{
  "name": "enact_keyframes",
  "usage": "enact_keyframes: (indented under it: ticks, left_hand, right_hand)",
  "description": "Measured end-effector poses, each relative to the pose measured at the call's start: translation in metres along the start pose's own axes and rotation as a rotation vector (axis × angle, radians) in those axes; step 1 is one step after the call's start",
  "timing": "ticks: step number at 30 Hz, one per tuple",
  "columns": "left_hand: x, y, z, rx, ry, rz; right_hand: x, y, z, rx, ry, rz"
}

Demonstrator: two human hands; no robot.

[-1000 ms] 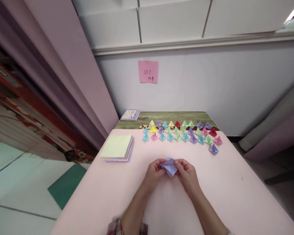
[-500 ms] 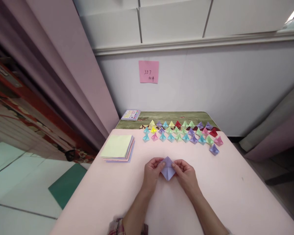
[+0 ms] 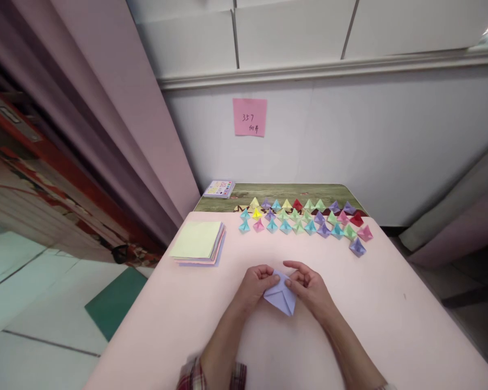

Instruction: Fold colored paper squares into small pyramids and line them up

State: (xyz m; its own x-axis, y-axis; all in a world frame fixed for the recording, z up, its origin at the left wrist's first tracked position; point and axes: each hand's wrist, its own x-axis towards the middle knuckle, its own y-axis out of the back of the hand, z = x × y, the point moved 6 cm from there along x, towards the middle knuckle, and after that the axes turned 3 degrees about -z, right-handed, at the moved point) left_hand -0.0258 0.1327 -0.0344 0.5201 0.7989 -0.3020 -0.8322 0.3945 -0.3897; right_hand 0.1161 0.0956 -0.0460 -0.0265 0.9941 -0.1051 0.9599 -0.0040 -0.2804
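A lilac folded paper piece point(image 3: 281, 297) lies low over the pink table point(image 3: 390, 325), its point turned toward me. My left hand point(image 3: 255, 286) pinches its left upper corner with curled fingers. My right hand point(image 3: 309, 288) grips its right upper edge, the index finger stretched out over the top. Both hands are closed on the paper.
Several small folded paper shapes point(image 3: 305, 222) in many colours stand in rows at the table's far end. A stack of square coloured sheets point(image 3: 198, 242) lies at the left. A paper pack point(image 3: 218, 188) rests at the back left. A pink note point(image 3: 249, 116) hangs on the wall.
The lilac piece has turned and dropped nearer to me, its point now toward me. Both hands shifted their grip to its upper edge. The view tilted slightly.
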Motion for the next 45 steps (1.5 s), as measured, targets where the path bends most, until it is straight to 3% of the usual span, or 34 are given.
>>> enact_keyframes:
  ticks: [7,19,25,31,34,38,45]
  left_hand:
    - [0.004,0.012,0.002,-0.153,-0.124,0.187]
    - [-0.001,-0.008,-0.003,-0.354,0.013,0.009]
    - [0.0,-0.013,-0.003,-0.338,-0.031,-0.033]
    - [0.0,0.003,0.007,-0.25,-0.147,0.141]
    - [-0.001,0.009,0.009,-0.167,-0.165,0.174]
    - [-0.002,0.005,0.01,-0.068,-0.163,0.125]
    - [0.0,-0.005,0.002,0.002,-0.09,0.046]
  right_hand:
    - [-0.002,-0.008,0.001,-0.045,-0.056,-0.029]
    - [-0.001,-0.008,-0.005,-0.028,0.034,-0.004]
    - [-0.001,-0.01,-0.009,-0.017,0.097,0.029]
    - [-0.006,0.0,-0.013,-0.014,0.095,0.118]
    - [-0.007,0.004,-0.012,0.028,0.094,0.173]
    - [-0.008,0.008,-0.018,-0.023,0.146,0.242]
    - [-0.002,0.005,-0.011,0.069,0.124,0.202]
